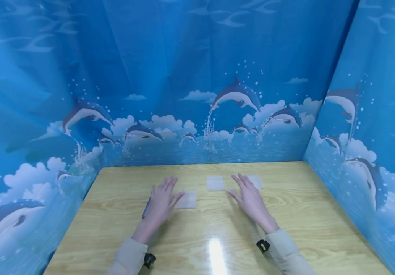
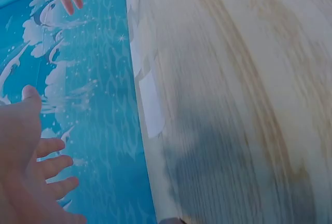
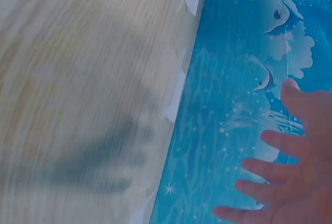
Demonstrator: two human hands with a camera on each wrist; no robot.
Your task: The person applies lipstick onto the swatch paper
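My left hand (image 1: 161, 202) hovers over the left half of the table, its fingers extended and thumb out to the side. Just right of its thumb lies a whitish square sheet (image 1: 188, 200). A thin dark-blue stick with a red end (image 1: 146, 209), like a pen, shows partly from behind the left hand. My right hand (image 1: 251, 200) is held over the table too, with fingers straight and spread in the right wrist view. A second square (image 1: 215, 183) lies left of its fingertips; a third square (image 1: 256, 182) is partly covered by those fingers. Both hands are without any object.
The wood-grain table (image 1: 204, 229) is bordered at the back and sides by a blue curtain (image 1: 170, 76) printed with dolphins. Dark wrist devices sit at both cuffs, the right wrist device (image 1: 263, 246) among them. Light glares off the table's front middle.
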